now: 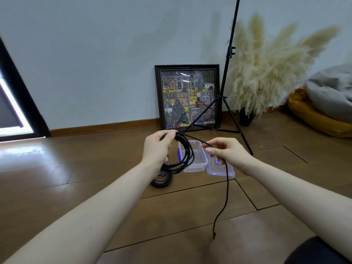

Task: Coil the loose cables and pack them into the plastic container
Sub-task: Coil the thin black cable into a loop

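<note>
Fingers (167, 138) of the left hand (156, 149) are curled round a half-wound black cable (185, 155); its tail is pinched by the right hand (226, 152). Another coil (162, 181) lies on the floor (76, 168) beside the container (192, 166), into which nothing has been packed.

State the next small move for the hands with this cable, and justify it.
Probably the right hand should carry the loose tail onto the black cable coil gripped by the left hand, adding one more loop; the tail hangs uncoiled, and the clear plastic container sits open.
</note>
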`<state>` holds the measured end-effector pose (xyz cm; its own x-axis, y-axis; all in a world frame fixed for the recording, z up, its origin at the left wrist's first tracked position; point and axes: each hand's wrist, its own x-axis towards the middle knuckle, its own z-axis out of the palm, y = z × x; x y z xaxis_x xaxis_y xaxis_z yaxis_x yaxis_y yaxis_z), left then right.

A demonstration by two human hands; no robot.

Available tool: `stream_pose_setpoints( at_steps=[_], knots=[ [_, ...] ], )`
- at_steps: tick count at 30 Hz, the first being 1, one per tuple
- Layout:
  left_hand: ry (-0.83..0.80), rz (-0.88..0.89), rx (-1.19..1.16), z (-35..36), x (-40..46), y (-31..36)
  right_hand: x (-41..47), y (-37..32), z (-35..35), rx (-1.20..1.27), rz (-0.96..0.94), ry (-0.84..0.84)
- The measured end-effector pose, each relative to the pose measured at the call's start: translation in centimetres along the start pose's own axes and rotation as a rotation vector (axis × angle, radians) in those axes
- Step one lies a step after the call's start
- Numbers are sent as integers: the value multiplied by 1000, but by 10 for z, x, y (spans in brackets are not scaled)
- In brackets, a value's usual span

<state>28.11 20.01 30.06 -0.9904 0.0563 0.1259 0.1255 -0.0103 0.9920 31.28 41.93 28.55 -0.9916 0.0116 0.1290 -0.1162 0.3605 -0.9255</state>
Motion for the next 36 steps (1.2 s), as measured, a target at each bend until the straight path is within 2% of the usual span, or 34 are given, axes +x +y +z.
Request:
stream_pose_setpoints(
  at_steps=[5, 11, 16, 19, 26, 32, 36],
  knots=[
    [144, -48, -53, -30, 13, -3, -3, 9, -20, 29, 16, 63],
    [374, -110, -10, -71, 27, -13, -8, 13, -32, 16, 25, 110],
    [473, -111, 20, -91, 32, -18, -6, 15, -36, -38, 38, 166],
    [456, -101, 77, -92, 30, -19, -4, 14, -32, -165, 12, 207],
    [268, -74, 226, -73, 21, -19, -2, -1, -13, -702, -101, 212],
    [180, -67, 317, -54, 15, -15, -2, -18, 10, -847, -245, 108],
    [129, -87, 359, -43, 12, -11, -1, -26, 24, -885, -248, 21]
  ],
)
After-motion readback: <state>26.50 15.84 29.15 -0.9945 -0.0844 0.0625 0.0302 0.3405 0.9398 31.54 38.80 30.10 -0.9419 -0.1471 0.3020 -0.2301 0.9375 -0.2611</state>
